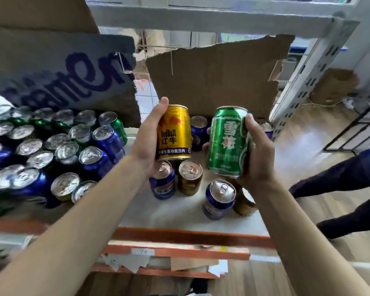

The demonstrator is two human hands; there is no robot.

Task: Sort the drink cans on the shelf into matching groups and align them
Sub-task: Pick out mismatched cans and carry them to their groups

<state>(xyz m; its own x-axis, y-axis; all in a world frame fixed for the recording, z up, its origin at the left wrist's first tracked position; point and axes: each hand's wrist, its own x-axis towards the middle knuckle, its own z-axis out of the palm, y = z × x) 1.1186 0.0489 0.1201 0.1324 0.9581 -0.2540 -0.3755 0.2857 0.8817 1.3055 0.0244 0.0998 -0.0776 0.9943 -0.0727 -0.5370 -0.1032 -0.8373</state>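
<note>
**A:** Where are the cans in hand?

**B:** The left hand grips a gold can, fingers clamped round it, above the shelf. The right hand holds a green can, its fingers wrapped round that too. Both cans are nearly upright, near each other but apart.

**A:** Any open room?

**B:** Bare shelf runs from the loose cans forward to the orange edge. The right end stops at the post. A blue can stands close to that end.

**A:** What stands in the way?

**B:** The loose cans sit right under the hands. More stand behind, against the cardboard. A dense pack of blue and green cans fills the left. Another person's leg is beyond the right end.
</note>
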